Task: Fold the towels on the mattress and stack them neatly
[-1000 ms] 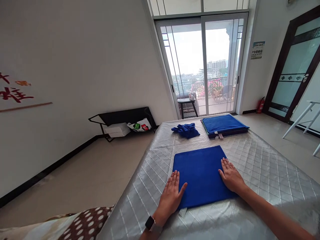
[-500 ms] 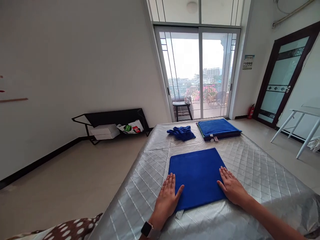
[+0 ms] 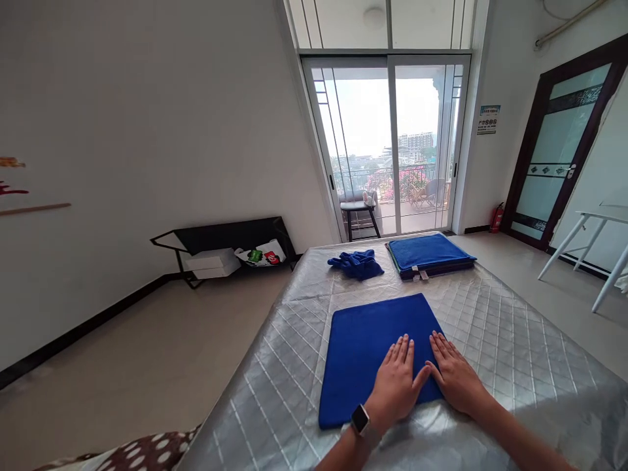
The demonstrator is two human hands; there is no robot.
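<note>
A folded blue cloth lies flat on the silver quilted surface. My left hand, with a watch on its wrist, lies palm down on the right half of the cloth, fingers stretched out. My right hand rests flat at the cloth's right edge, its fingers extended too. The two thumbs meet or nearly touch. Beyond the cloth are a crumpled blue cloth and, to its right, a stack of folded cloths with a blue one on top and small tags at the front.
A black rack holding white boxes stands by the left wall. A brown dotted fabric is at the bottom left. White table legs stand at the right. Behind are a sliding glass door and a red extinguisher.
My left hand has moved right, from the cloth's left edge to beside my right hand. The cloth's left edge is now uncovered. My right hand has hardly moved.
</note>
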